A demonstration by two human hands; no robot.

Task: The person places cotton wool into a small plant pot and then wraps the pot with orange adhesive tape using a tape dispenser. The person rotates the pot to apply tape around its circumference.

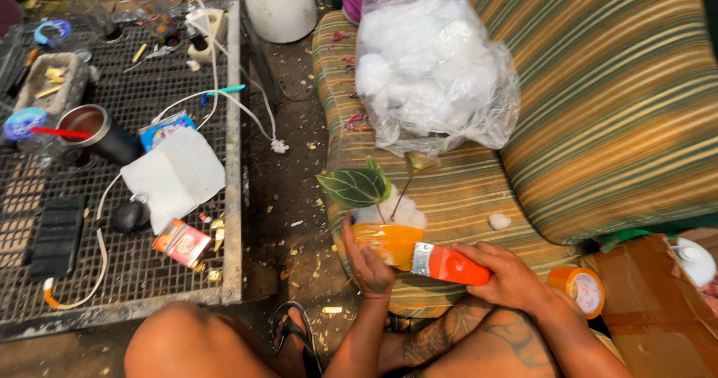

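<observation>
Head view, lower centre of the frame: the left hand [368, 262] cups an orange plastic-wrapped pot [386, 241] holding white stuffing and a dark green veined leaf [354, 186]. The right hand [511, 275] grips an orange-handled tool [449, 264], probably a brush, touching the pot's right side on the striped sofa [598, 116].

Left of the striped sofa [598, 101], a wire-mesh tabletop [232, 198] carries a steel mug [93, 131], a folded white cloth [176, 176] and white cables [217, 94], while a clear bag of white stuffing [430, 64] rests on the sofa's seat.
</observation>
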